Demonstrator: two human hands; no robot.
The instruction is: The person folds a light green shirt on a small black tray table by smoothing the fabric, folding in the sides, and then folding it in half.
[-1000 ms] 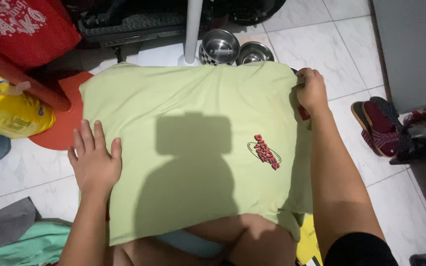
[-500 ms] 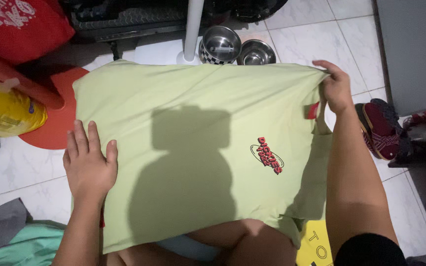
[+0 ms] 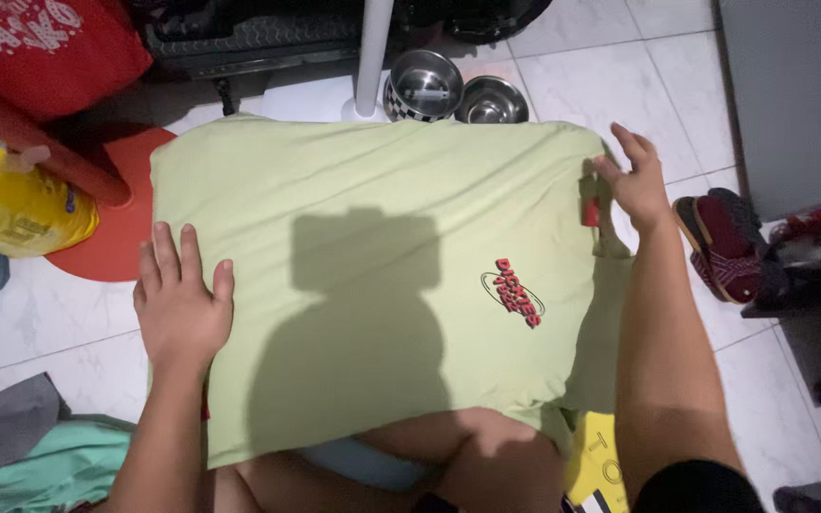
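A light green shirt (image 3: pixel 372 247) with a small red oval print lies spread flat over my lap and the tiled floor. My left hand (image 3: pixel 180 304) rests flat on its left edge, fingers apart, pressing the cloth down. My right hand (image 3: pixel 631 180) sits at the shirt's far right corner, fingers spread and open, touching the edge next to a small red tag (image 3: pixel 590 211). My shadow falls across the middle of the shirt.
Two steel bowls (image 3: pixel 453 90) and a white pole (image 3: pixel 372 57) stand beyond the shirt. A red stool (image 3: pixel 49 157) and yellow bag (image 3: pixel 11 214) are at the left, dark red sandals (image 3: pixel 724 242) at the right, and teal and grey clothes (image 3: pixel 21 456) at the lower left.
My right hand pulled the shirt's right corner outward, then let it go and now lies open on the edge. My left hand stayed pressed on the left side.
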